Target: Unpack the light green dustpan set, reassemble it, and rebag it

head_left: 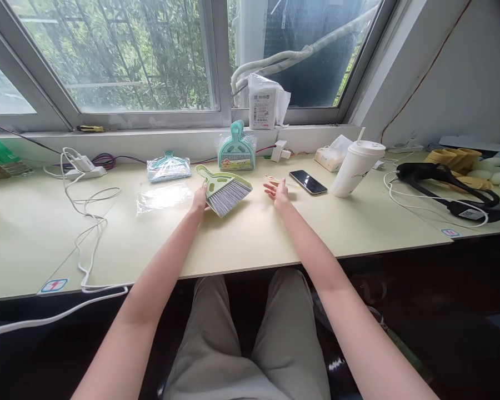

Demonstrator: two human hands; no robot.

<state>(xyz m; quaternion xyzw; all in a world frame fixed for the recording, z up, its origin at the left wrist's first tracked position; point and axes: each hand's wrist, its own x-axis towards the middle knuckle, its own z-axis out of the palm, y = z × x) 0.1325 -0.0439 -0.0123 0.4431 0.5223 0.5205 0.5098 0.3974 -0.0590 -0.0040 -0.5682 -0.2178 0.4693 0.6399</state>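
A green hand brush with grey bristles, set against a matching green dustpan (229,191), is tilted above the table, and my left hand (199,199) is closed on its left side. My right hand (277,191) has its fingers spread, palm turned inward, beside a small orange-and-white item (271,179) on the tabletop. Whether it touches that item I cannot tell. A clear plastic bag (163,197) lies flat to the left of the brush. Behind stand a teal brush-and-dustpan set in wrapping (236,150) and another wrapped teal set lying down (169,166).
Right of my right hand are a black phone (308,182), a tissue pack (332,154) and a tall white cup (355,169) with a straw. A black strapped device (450,191) lies far right. White cables (92,222) cross the left side of the table (241,250).
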